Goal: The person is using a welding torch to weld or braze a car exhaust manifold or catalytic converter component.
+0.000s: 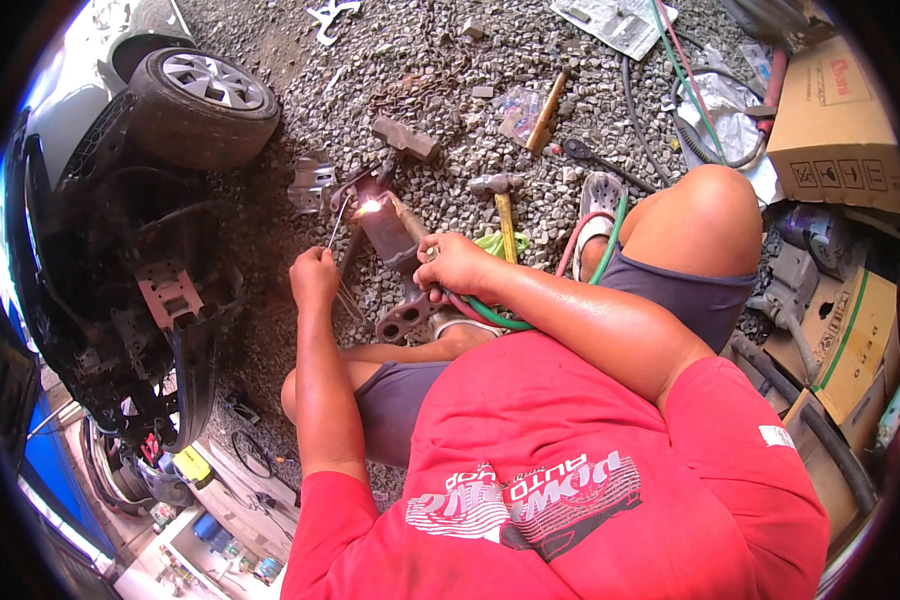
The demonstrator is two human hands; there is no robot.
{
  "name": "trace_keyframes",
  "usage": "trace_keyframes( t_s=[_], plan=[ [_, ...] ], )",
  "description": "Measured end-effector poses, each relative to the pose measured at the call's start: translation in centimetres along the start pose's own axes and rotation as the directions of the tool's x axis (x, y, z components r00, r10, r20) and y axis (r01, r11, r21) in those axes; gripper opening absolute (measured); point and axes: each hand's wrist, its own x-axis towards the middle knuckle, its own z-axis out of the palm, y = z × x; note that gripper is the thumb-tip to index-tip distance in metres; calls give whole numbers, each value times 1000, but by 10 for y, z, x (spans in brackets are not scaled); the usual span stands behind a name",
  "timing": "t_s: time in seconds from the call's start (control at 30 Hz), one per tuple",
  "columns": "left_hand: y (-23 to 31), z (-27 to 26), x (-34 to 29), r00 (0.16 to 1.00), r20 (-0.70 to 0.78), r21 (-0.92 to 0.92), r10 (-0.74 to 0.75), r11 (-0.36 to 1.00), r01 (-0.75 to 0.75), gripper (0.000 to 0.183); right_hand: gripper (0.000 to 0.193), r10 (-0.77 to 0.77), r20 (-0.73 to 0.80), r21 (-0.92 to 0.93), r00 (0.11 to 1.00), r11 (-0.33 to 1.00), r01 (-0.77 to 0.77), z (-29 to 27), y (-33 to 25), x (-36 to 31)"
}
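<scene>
Closed around a gas torch [410,219], my right hand [457,265] is to the right of a dark metal part [388,240]. The torch tip meets a bright glowing spot [370,206] at the upper end of that part. My left hand [315,274] pinches a thin metal rod [340,220], whose far end reaches close to the glow. Green and red hoses [500,320] run from the torch past my right forearm. A flange with several round holes [406,318] lies below the metal part. Glare hides the exact contact between rod and metal.
A sledgehammer head [406,138] lies just beyond the work, with a yellow-handled hammer [505,208] to its right. A car wheel [205,105] and dark car parts fill the left. Cardboard boxes [838,130] stand at right. A ratchet [605,162] and chain [410,92] lie on gravel.
</scene>
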Motion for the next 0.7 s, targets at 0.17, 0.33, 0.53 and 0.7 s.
trace_keyframes(
  t_s=[0.17,0.33,0.53,0.7],
  plan=[
    [-1,1,1,1000,0,11,-1,1000,1,30,36,10,1,-9,1000,1000,-10,0,0,0],
    [-3,1,0,1000,-9,6,14,1000,-14,30,39,23,-11,-33,1000,999,-23,1,-1,-2],
    [1,-1,-1,1000,-6,-5,15,1000,-15,28,38,12,-29,-32,1000,999,-13,0,0,-1],
    [0,-1,-1,1000,-11,-6,6,1000,-6,28,37,17,-28,-22,999,1000,-17,2,0,-1]
  ],
)
